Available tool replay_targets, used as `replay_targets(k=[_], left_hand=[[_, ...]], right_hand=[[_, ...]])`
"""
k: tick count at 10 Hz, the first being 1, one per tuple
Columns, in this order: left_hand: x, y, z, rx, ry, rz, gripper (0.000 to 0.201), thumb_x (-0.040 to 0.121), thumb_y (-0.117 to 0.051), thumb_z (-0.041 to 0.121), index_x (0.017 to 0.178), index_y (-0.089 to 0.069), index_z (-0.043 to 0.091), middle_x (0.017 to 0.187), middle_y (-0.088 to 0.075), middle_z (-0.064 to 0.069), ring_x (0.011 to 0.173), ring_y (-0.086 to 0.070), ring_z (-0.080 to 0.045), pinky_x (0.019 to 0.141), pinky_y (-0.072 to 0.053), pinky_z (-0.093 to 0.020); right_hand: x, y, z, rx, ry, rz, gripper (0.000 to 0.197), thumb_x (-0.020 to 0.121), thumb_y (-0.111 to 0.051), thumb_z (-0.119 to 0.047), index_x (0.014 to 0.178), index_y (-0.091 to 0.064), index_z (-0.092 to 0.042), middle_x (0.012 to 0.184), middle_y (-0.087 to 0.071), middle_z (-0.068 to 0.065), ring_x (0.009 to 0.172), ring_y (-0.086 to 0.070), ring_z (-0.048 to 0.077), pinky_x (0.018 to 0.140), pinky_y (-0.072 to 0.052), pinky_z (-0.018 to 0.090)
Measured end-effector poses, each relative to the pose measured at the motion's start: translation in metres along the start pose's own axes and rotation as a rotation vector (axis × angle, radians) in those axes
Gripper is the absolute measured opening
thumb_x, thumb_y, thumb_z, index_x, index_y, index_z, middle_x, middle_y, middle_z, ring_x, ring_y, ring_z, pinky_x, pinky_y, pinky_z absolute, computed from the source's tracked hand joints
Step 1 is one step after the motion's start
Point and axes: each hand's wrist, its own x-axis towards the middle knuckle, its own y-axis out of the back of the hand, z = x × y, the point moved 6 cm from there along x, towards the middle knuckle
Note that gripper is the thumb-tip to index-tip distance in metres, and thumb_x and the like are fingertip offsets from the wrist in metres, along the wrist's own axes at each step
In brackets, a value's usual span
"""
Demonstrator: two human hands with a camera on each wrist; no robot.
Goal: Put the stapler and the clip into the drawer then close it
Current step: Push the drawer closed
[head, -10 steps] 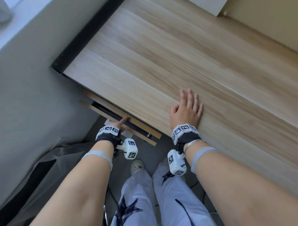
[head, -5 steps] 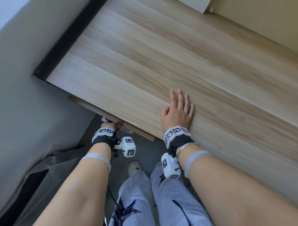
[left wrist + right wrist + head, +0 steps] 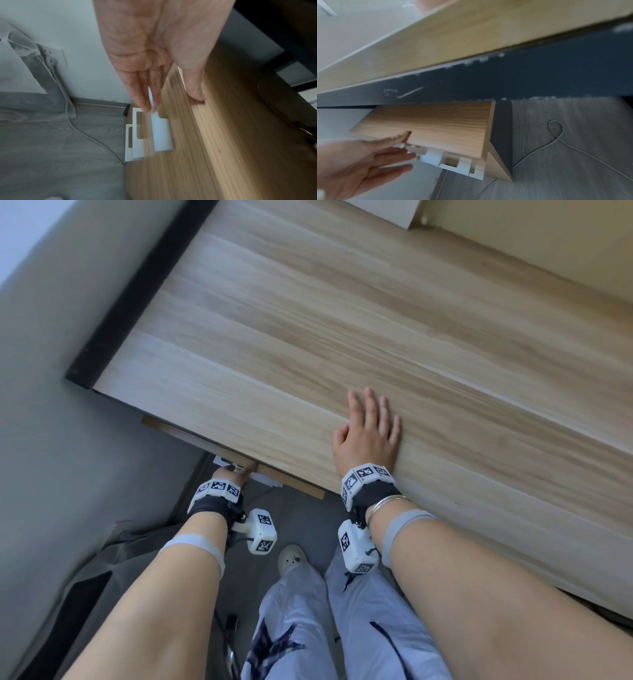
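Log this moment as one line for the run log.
phase: closing drawer | left hand: fingers straight, pushing drawer front | right hand: flat on desk | drawer: nearly shut | stapler, clip: not visible

Light: we see soft, even daylight on the pale wood-grain desk top (image 3: 342,344), brightest at its far right; no harsh glare.
Shadows: we find a faint shadow under the flat right hand (image 3: 368,433); the dark underside of the desk (image 3: 522,75) stays dim.
Blur, head view: we note slight smearing along the grey wall at the left.
Blur, left wrist view: the left hand (image 3: 154,54) has streaked fingertips (image 3: 145,106), and the light wooden drawer front (image 3: 188,148) is smeared too.
Blur, right wrist view: we see soft focus overall, worst at the near left.
Distortion: straight desk edges bow towards the frame corners.
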Motion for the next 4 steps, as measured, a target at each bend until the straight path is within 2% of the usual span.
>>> replay_targets(k=[1,2,3,4], left_hand=[[-0.014,0.000,-0.012,0.001,-0.037,0.000,0.038,0.088,-0.057,0.036,0.102,-0.062,0.002,0.090,-0.069,-0.021,0.079,-0.068,-0.032,0.075,-0.056,-0.039],[-0.035,0.010,-0.012,0.135,-0.086,-0.011,0.040,0.088,-0.056,0.018,0.125,-0.057,0.003,0.124,-0.064,-0.021,0.111,-0.063,-0.034,0.098,-0.051,-0.042],[-0.064,0.016,0.009,0.232,-0.201,-0.080,0.033,0.090,-0.054,0.015,0.119,-0.063,0.002,0.120,-0.065,-0.020,0.110,-0.063,-0.034,0.098,-0.051,-0.040],[-0.097,0.016,0.035,0.308,-0.278,-0.180,0.019,0.090,-0.052,0.018,0.095,-0.068,0.009,0.100,-0.068,-0.013,0.084,-0.065,-0.024,0.083,-0.055,-0.035]], right_hand=[[0.000,0.000,0.001,0.015,-0.012,-0.036,0.062,0.076,-0.033,-0.030,0.136,-0.048,-0.030,0.147,-0.048,-0.001,0.138,-0.042,0.025,0.114,-0.029,0.050],[-0.003,0.000,0.000,0.048,-0.025,-0.084,0.061,0.078,-0.033,-0.030,0.138,-0.047,-0.029,0.148,-0.046,-0.001,0.139,-0.040,0.025,0.115,-0.026,0.051],[-0.001,0.000,0.002,0.102,-0.001,-0.202,0.059,0.086,-0.038,-0.027,0.144,-0.036,-0.031,0.157,-0.030,-0.003,0.147,-0.023,0.022,0.120,-0.013,0.048],[0.005,0.004,0.006,0.181,-0.005,-0.354,0.058,0.090,-0.044,-0.022,0.145,-0.031,-0.032,0.160,-0.021,-0.006,0.149,-0.013,0.019,0.121,-0.006,0.044]])
